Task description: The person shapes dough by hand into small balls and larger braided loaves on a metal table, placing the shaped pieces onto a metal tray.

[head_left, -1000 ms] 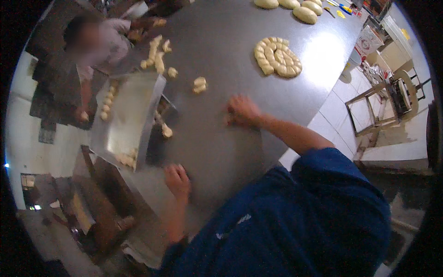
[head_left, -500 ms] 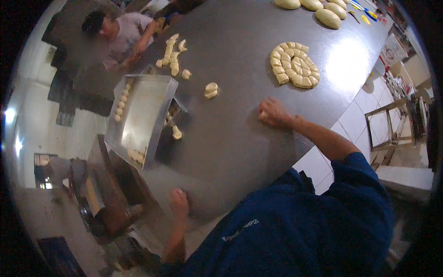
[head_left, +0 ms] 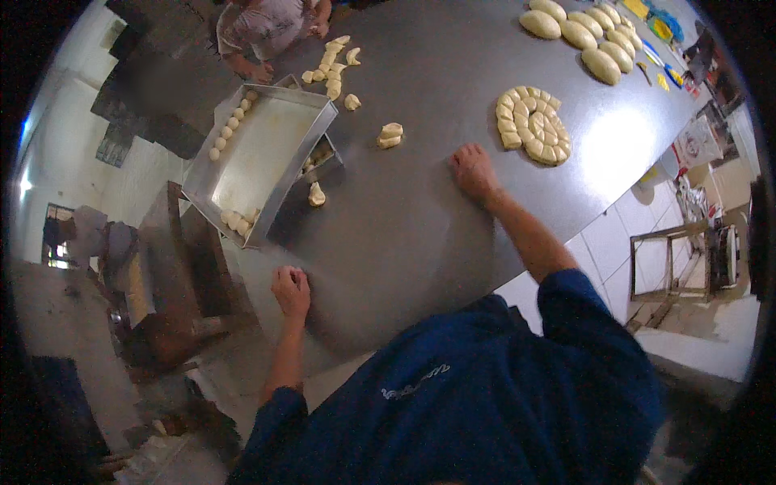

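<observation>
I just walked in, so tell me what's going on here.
One person's right hand is at the metal table, near a coil of cut dough. Their left hand, curled, is near a metal tray with dough balls in it. Whether either hand holds anything is unclear. Across the table, a co-worker is beside cut dough pieces.

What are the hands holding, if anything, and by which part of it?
It cannot be told: no held thing shows, but the curled left hand and the downturned right hand could hide something.
</observation>
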A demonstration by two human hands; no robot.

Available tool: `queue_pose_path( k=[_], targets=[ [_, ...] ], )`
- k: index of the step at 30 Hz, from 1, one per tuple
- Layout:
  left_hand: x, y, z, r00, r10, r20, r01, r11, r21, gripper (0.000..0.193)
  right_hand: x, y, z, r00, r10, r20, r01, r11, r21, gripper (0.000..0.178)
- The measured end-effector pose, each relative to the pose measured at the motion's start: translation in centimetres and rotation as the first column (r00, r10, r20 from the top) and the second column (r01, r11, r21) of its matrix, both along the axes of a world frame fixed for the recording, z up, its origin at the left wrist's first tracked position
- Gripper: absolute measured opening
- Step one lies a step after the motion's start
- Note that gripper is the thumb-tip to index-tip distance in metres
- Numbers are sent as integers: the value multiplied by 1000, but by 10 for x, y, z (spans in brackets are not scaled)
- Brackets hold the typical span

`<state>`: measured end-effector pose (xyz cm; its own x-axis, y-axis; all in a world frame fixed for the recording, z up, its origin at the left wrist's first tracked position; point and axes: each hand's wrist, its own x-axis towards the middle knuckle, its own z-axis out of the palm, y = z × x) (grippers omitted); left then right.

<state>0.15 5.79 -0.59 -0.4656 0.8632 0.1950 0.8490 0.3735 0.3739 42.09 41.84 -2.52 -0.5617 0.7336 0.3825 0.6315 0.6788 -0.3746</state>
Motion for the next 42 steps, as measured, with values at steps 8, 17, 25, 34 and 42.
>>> queue_pose_path(
  k=[8, 17, 25, 34, 42],
  targets=[
    [-96, -41, -12, 925, 350, -147, -379, 878, -292, 53, -2, -52, 21, 987, -154, 53, 163, 950, -267, 28],
    [-78, 4, -24, 774, 631, -59, -630, 757, -176, 83, -325, -276, 27, 775, 627, -78, -574, 647, -503, 53],
    [-77, -5, 0, 769, 638, -38, -631, 749, -204, 88, -456, -167, 153, 900, 293, -322, -382, 887, -260, 39],
    [-83, -8, -17, 775, 631, -39, -619, 745, -248, 92, -490, -105, 135, 909, 321, -265, -416, 676, -608, 60],
    [-61, 15, 10, 783, 617, -77, -614, 746, -258, 88, -217, 97, 15, 775, -587, -234, 496, 795, -351, 37]
  ],
)
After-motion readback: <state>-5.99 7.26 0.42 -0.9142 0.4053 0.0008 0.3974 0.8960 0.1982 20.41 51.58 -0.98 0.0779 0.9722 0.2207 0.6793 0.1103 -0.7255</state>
